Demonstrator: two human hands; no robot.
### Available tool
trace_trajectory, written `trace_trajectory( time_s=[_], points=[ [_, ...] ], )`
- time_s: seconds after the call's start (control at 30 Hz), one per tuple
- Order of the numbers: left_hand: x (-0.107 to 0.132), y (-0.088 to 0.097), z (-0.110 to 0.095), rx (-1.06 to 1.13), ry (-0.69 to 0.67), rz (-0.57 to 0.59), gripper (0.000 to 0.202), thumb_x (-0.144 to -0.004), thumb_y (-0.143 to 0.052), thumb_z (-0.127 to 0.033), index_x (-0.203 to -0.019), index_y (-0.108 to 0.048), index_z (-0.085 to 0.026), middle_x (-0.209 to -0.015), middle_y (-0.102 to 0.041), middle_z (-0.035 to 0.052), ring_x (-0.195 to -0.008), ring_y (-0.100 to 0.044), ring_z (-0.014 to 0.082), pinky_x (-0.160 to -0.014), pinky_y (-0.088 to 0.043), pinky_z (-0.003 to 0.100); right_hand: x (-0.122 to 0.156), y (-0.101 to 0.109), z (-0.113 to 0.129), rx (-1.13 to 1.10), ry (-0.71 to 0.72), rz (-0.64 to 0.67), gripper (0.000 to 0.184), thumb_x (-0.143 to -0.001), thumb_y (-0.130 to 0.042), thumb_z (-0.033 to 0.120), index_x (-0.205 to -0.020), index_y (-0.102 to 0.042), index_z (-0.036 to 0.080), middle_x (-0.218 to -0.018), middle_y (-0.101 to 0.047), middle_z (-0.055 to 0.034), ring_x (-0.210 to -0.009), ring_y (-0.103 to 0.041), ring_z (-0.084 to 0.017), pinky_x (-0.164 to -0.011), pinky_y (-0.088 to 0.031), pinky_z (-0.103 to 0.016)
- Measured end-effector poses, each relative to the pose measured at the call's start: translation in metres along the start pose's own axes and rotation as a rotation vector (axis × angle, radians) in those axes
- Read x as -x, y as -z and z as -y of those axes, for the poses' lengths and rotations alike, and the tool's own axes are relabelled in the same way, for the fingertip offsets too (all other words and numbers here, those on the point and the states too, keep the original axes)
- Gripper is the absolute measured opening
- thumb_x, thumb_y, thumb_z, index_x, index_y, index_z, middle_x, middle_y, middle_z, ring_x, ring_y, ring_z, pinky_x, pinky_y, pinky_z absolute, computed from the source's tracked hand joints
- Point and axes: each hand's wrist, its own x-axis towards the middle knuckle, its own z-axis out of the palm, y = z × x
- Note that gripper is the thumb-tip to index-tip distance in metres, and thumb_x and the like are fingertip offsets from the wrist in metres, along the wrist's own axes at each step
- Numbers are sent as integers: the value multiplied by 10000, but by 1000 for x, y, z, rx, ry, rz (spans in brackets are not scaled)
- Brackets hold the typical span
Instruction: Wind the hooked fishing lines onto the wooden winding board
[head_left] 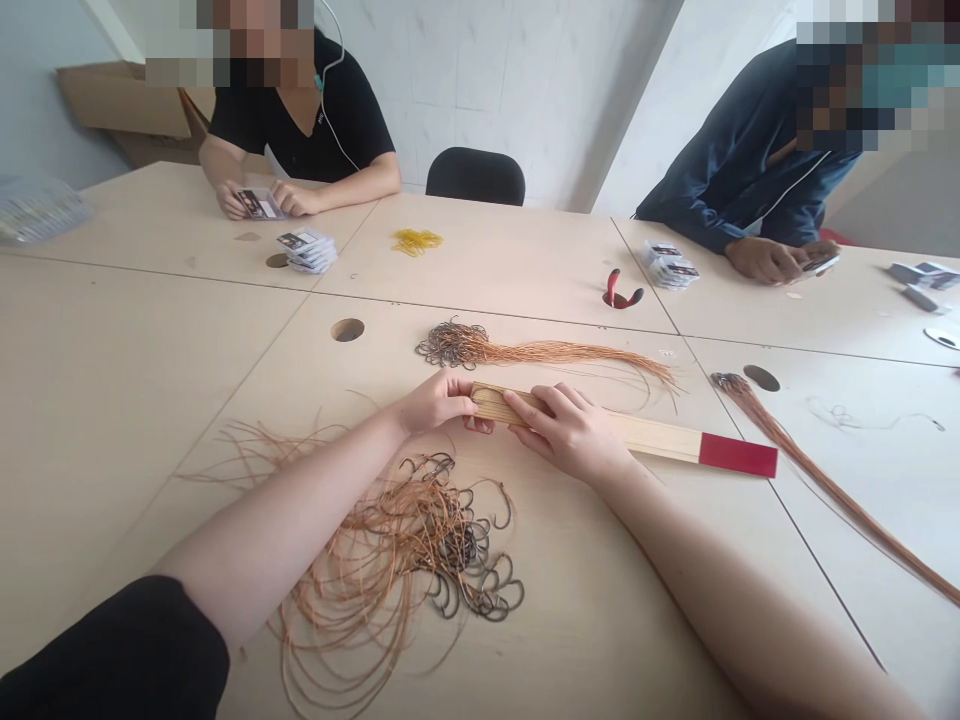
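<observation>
A flat wooden strip with a red end lies crosswise in front of me. My left hand is closed around its left end, thumb in front. Part of a fish hook shows on the wood at that end. Over the strip's left half rests my right hand, gripping it with the index finger stretched along the surface. Below my hands is a tangled heap of dark fish hooks tied to orange-brown lines. Behind the strip lies a bundle of hooks with its lines running right.
Another bundle of hooked lines runs along the right. Red-handled pliers stand in a table hole. Yellow bands and stacks of small packs lie farther back. Two people sit opposite, hands on small packages. An empty black chair stands between them.
</observation>
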Motion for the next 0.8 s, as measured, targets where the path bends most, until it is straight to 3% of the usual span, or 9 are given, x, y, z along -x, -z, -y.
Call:
trace_trajectory(
  time_s=[0.8],
  points=[
    [0,-2,-6,-66,32,9,206,-674,-512,-182,-767,-651,-61,-699,-692,99,-622,-618,156,-631,-491,282,3,-3,-1,-51,-17,33,449,-891,-497,351,-1322,-468,227,-971,-580,-88,-858,-504,-185,-749,-447,-319]
  ],
)
